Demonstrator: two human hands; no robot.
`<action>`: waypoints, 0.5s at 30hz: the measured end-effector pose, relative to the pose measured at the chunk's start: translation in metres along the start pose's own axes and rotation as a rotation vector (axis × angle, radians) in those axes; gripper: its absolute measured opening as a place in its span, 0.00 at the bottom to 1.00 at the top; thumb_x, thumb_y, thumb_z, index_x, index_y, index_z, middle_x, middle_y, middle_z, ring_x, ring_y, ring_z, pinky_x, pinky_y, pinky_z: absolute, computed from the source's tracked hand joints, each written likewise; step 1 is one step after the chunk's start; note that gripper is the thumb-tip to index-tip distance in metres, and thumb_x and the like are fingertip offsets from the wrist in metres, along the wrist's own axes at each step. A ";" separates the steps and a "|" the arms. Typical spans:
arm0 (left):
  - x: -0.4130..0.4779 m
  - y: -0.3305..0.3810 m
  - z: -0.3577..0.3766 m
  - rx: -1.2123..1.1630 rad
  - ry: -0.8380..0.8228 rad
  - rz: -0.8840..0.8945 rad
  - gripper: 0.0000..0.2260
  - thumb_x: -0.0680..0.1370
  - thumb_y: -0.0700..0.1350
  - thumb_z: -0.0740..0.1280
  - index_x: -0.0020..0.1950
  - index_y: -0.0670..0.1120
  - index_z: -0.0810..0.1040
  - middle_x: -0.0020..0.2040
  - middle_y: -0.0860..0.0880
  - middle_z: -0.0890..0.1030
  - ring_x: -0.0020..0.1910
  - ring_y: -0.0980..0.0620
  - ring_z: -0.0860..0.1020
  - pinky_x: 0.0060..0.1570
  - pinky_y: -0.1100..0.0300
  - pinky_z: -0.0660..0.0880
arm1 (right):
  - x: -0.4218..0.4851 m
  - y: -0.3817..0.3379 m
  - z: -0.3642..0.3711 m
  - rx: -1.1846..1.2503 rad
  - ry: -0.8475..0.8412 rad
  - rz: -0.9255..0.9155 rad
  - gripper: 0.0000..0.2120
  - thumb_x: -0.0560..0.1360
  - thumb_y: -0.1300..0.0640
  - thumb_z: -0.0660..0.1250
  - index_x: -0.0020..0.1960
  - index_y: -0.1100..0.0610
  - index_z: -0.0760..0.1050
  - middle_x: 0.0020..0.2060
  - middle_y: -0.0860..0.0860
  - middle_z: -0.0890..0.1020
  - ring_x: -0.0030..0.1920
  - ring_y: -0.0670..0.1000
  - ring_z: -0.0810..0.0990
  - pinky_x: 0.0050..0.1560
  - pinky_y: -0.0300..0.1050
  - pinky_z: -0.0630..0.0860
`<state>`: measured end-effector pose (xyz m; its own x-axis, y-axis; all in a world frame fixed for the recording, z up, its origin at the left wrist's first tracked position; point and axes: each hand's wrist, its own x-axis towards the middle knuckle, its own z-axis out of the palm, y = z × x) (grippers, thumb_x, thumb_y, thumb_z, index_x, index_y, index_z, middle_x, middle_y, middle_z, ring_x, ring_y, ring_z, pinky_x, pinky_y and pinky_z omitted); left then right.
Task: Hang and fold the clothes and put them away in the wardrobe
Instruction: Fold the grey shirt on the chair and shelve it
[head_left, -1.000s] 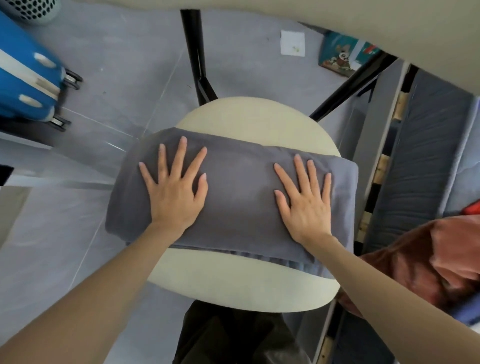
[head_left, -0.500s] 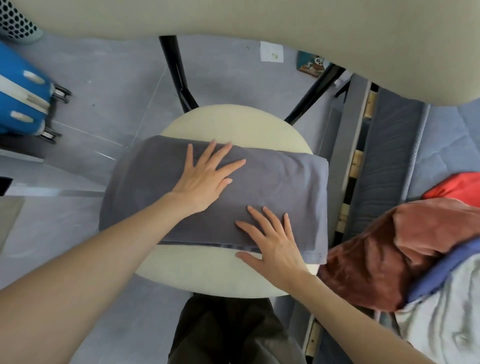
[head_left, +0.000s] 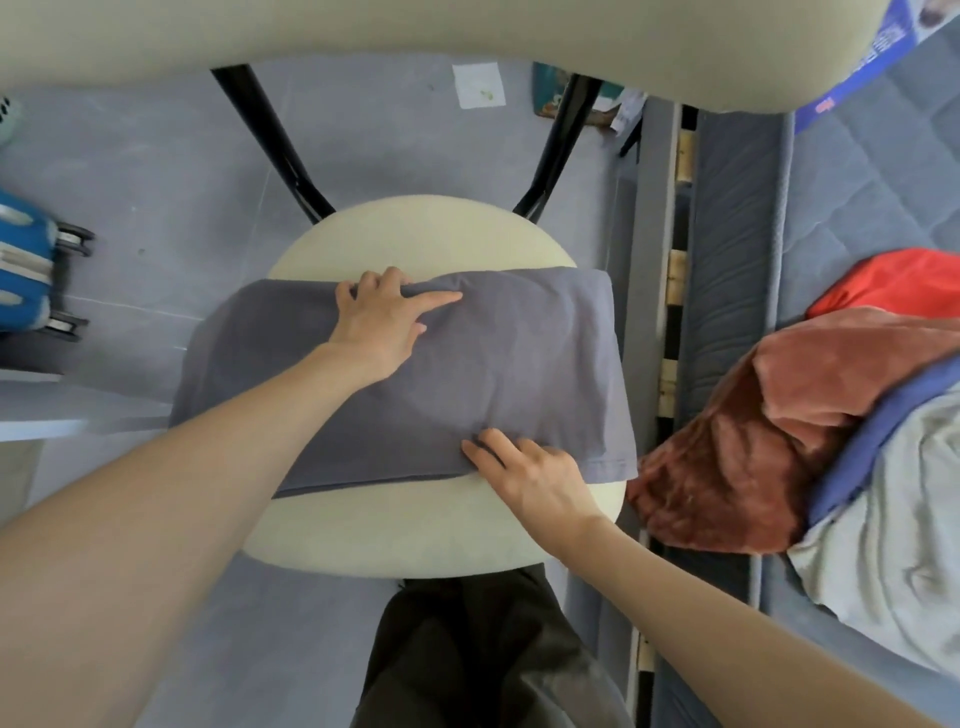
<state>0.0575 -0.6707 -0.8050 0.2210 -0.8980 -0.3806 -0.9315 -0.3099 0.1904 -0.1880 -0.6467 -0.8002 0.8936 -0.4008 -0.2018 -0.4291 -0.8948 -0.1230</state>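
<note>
The left hand (head_left: 382, 317) is on the far edge of the grey cloth (head_left: 519, 364). Its fingers curl over that edge and hold it, and one finger points out flat. The right hand (head_left: 535, 475) is at the near edge of the cloth. Its fingers are bent there and pinch the edge.

The grey cloth is folded into a long shape. It lies across the middle of the round chair seat (head_left: 415, 530), and its ends hang a little past the seat on both sides.

Right of the chair seat is a bed (head_left: 737, 208) with a pile of clothes (head_left: 753, 441) on it: brown, red, blue and light grey. Left of the chair seat, a blue suitcase (head_left: 23, 275) stands on the grey floor (head_left: 156, 171). Just below the near side of the seat are dark trousers (head_left: 467, 654).
</note>
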 end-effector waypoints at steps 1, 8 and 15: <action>0.000 0.000 -0.003 0.003 -0.018 -0.002 0.22 0.83 0.48 0.56 0.73 0.67 0.59 0.62 0.46 0.68 0.61 0.44 0.66 0.63 0.47 0.58 | 0.003 -0.001 -0.003 -0.012 -0.002 0.011 0.31 0.47 0.66 0.79 0.50 0.54 0.81 0.43 0.50 0.80 0.24 0.50 0.72 0.20 0.39 0.62; -0.025 -0.005 -0.015 -0.159 -0.149 -0.066 0.23 0.78 0.48 0.65 0.71 0.55 0.64 0.58 0.43 0.78 0.55 0.40 0.76 0.54 0.50 0.72 | 0.010 0.020 -0.031 0.132 -0.060 0.274 0.18 0.57 0.69 0.75 0.44 0.57 0.76 0.40 0.54 0.76 0.26 0.56 0.77 0.24 0.42 0.59; -0.068 0.016 0.005 -0.585 -0.183 -0.404 0.20 0.75 0.48 0.69 0.61 0.50 0.62 0.46 0.46 0.79 0.46 0.41 0.81 0.46 0.52 0.77 | 0.018 0.060 -0.032 0.721 0.192 0.688 0.18 0.69 0.75 0.55 0.48 0.58 0.77 0.52 0.49 0.74 0.46 0.48 0.74 0.45 0.37 0.66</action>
<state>0.0264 -0.6125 -0.7806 0.4150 -0.6274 -0.6588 -0.4698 -0.7679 0.4354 -0.1938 -0.7141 -0.7805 0.4012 -0.8662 -0.2978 -0.7787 -0.1514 -0.6088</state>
